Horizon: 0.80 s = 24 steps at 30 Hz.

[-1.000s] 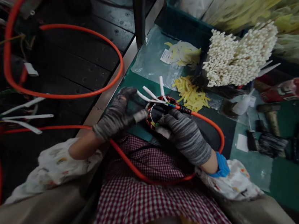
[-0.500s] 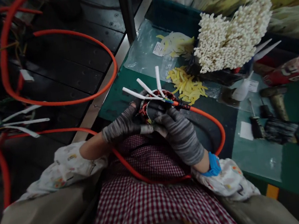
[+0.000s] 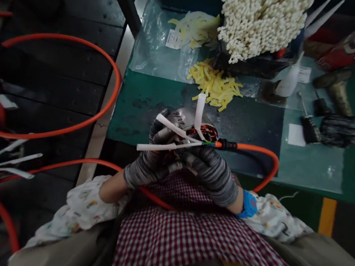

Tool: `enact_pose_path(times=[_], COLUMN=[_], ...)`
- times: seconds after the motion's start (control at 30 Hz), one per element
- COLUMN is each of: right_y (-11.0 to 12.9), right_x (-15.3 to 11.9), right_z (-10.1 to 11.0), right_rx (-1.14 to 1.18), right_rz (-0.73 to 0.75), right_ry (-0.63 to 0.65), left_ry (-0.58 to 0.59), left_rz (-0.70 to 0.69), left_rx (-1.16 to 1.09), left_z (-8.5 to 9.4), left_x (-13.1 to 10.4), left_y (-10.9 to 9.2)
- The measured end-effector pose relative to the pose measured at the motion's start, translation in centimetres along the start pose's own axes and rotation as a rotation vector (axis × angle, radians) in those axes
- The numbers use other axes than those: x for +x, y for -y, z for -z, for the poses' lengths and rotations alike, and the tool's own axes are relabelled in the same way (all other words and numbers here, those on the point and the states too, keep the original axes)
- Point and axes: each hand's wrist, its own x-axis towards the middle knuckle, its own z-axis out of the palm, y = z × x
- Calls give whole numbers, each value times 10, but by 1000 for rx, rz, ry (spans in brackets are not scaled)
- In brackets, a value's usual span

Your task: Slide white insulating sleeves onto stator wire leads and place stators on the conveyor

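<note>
Both my hands wear grey striped gloves and hold a motor stator (image 3: 184,115) close to my apron. Its metal side carries handwritten marks, and reddish-brown windings (image 3: 209,131) show at the near end. My left hand (image 3: 149,164) is closed around the stator's left side. My right hand (image 3: 213,174) grips its near right side, under the wires; several fingertips are hidden. Three white sleeves (image 3: 157,146) on the leads point left and up. An orange cable (image 3: 260,148) with a black collar runs off to the right and loops toward my lap.
On the green bench lie yellow strips (image 3: 215,84), a bundle of white-tipped sticks or tubes (image 3: 266,14), a white nozzle bottle (image 3: 289,78), a hammer (image 3: 339,91) and a screwdriver (image 3: 309,125). More orange cable (image 3: 65,38) loops over the dark slatted surface at left.
The stator has been turned in my hands, so its marked metal side now shows. The white sleeves have swung with it. My view has shifted, and bench things sit higher in it.
</note>
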Motion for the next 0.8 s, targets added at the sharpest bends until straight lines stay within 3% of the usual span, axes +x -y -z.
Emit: enact_pose_path(times=[0.13,0.23,0.33,0.43,0.5,0.57,0.7,0.8], right_y=[0,5,11,15,15,14,10,5], right_x=[-3,-6,-8,-6,-1,4,8,5], right_z=[1,9,30,49,51,46,31,30], right_rx=[-55,-122,-222,-477,-604,-571,-399,-377], right_rz=[74,180,368,550,504,364,147,119], right_ry=[6,30,33,-149,-306,-374,-361,-315], left_ry=[-37,-11,14,16,-22,-56,-29,-44], left_rz=[-49,50,150,109,18,-44,18,75], left_rx=[-74,-118,-110,-60,-33,-8,59,64], left_z=[-7,-16,-20,-16,-11,-7,-7,-14], left_x=[-4,-11,-14,-6,4,12,19,18], left_y=[3,5,5,-2,-10,-18,-32,-35])
